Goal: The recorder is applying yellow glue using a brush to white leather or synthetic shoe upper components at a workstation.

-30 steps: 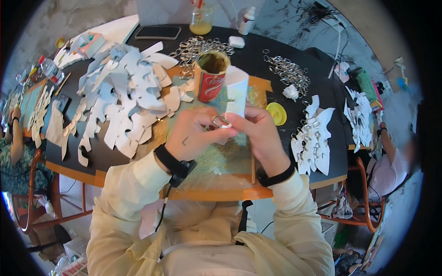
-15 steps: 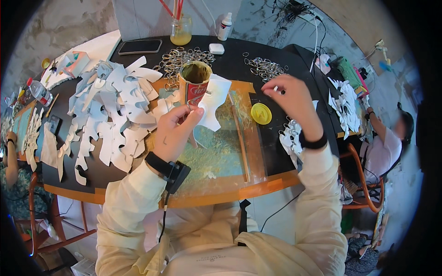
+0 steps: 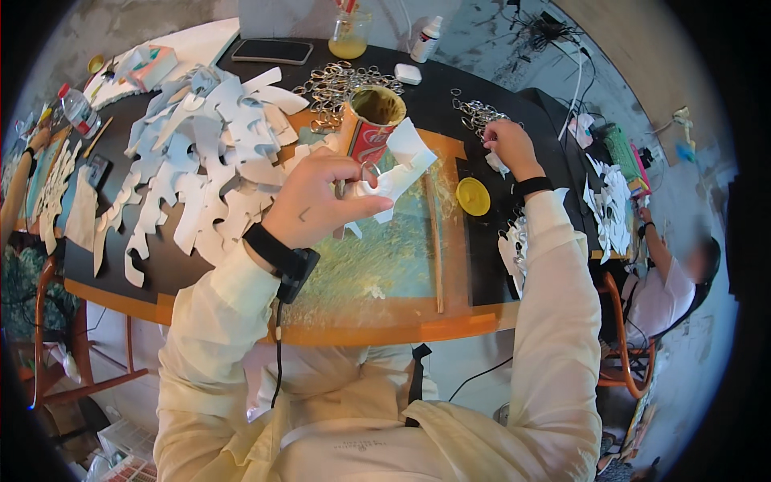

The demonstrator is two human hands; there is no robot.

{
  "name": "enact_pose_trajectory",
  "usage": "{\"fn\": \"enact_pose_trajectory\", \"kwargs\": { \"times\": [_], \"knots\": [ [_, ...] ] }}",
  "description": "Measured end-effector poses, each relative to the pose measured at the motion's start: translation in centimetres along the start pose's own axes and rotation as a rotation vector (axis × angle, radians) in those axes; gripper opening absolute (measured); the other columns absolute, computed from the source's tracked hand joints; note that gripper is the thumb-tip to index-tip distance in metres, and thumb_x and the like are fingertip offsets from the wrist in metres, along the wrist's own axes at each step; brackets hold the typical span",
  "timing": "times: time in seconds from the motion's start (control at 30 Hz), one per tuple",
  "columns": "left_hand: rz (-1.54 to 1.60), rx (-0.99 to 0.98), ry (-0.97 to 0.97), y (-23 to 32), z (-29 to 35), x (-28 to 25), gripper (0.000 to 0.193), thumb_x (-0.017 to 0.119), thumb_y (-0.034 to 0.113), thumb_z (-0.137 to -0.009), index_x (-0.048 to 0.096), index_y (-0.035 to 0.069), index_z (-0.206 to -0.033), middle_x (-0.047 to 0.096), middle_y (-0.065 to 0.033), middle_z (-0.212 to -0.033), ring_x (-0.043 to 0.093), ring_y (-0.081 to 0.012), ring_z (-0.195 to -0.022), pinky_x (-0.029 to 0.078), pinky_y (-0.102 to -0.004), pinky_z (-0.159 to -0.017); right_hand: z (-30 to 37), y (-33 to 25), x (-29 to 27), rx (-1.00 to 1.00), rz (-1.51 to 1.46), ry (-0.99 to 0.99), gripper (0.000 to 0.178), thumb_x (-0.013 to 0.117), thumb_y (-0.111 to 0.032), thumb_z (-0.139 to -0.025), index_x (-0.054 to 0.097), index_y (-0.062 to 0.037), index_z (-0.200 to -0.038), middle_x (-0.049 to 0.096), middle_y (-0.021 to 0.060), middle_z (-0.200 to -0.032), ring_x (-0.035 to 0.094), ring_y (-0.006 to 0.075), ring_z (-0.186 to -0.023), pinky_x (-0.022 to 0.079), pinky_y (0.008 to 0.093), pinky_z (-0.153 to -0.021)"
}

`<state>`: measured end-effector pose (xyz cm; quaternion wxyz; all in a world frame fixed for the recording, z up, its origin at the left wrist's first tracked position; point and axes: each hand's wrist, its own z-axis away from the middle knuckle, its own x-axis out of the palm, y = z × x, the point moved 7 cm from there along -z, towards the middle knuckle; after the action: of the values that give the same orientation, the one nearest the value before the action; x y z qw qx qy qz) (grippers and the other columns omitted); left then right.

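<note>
Above the dark table [image 3: 486, 265] and its stained mat [image 3: 361, 265], the left hand [image 3: 315, 197] is pinched on a white piece [image 3: 409, 150], the long axis slanted away to the right. The right hand [image 3: 513, 150], nearer to the loose rings [image 3: 476, 112], is curled at their edge; whether one is pinched cannot be told. The piece is matte and curve-edged, and a shiny ring [image 3: 371, 167] is held at its near end

A dark phone [image 3: 271, 52] lies flat near the far edge of the black worktop [image 3: 438, 92]; a small white case [image 3: 408, 74] sits near a white bottle [image 3: 426, 40]. Leftward, a red-capped clear bottle [image 3: 79, 116] is near a tissue box [image 3: 151, 70]. At right, a person [image 3: 662, 293] is beside an orange-framed chair [image 3: 622, 329].
</note>
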<state>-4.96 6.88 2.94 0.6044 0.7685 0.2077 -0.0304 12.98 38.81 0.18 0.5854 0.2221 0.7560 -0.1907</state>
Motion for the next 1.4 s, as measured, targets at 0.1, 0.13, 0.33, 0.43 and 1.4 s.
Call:
{"fn": "enact_pose_trajectory", "kwargs": {
  "times": [0.1, 0.13, 0.33, 0.43, 1.4],
  "knots": [
    [-0.1, 0.078, 0.045, 0.0, 0.2, -0.1, 0.027, 0.074, 0.023, -0.077, 0.062, -0.001, -0.08, 0.049, -0.0008, -0.06, 0.052, -0.0081, -0.044, 0.039, -0.0228, -0.04, -0.1, -0.4, 0.6, -0.032, 0.009, 0.005, 0.008, 0.067, -0.007, -0.071, 0.061, -0.0076, -0.076, 0.064, 0.0102, -0.077, 0.062, 0.029, -0.076, 0.047, 0.0395, -0.065],
    [-0.1, 0.074, 0.049, -0.3, 0.1, -0.2, 0.027, 0.074, 0.023, -0.077, 0.062, -0.001, -0.08, 0.049, -0.0008, -0.06, 0.052, -0.0081, -0.044, 0.039, -0.0228, -0.04, -0.3, 0.0, 0.7, 0.027, -0.068, 0.001, 0.008, 0.067, -0.006, -0.071, 0.061, -0.0075, -0.077, 0.064, 0.0108, -0.077, 0.062, 0.0293, -0.075, 0.047, 0.0396, -0.064],
    [0.015, 0.023, 0.04, 0.0, 0.1, 0.0, 0.029, 0.07, 0.026, -0.08, 0.063, -0.001, -0.076, 0.049, -0.0008, -0.06, 0.047, -0.0074, -0.048, 0.038, -0.023, -0.045, -0.6, 0.8, 0.9, 0.044, -0.073, -0.03, 0.014, 0.069, -0.006, -0.07, 0.062, -0.0067, -0.081, 0.064, 0.0111, -0.073, 0.062, 0.0289, -0.073, 0.047, 0.039, -0.064],
    [0.055, -0.014, 0.028, -0.6, 0.2, 0.1, 0.029, 0.067, 0.027, -0.083, 0.063, -0.001, -0.075, 0.047, -0.0007, -0.059, 0.048, -0.0077, -0.054, 0.038, -0.0247, -0.05, -0.7, 0.5, 1.0, 0.086, -0.085, -0.056, 0.017, 0.072, -0.007, -0.069, 0.062, -0.0067, -0.082, 0.064, 0.0107, -0.074, 0.062, 0.0288, -0.074, 0.047, 0.0389, -0.064],
    [-0.2, -0.1, -0.222, -2.1, 0.5, 1.7, 0.027, 0.062, 0.023, -0.086, 0.06, -0.001, -0.073, 0.05, -0.0036, -0.067, 0.045, -0.0101, -0.067, 0.037, -0.0271, -0.06, 1.6, -8.8, -4.2, 0.164, -1.018, 0.061, 0.017, 0.07, -0.012, -0.08, 0.069, -0.0028, -0.093, 0.067, 0.0036, -0.08, 0.062, 0.0101, -0.071, 0.05, 0.0227, -0.066]
  ]
}}
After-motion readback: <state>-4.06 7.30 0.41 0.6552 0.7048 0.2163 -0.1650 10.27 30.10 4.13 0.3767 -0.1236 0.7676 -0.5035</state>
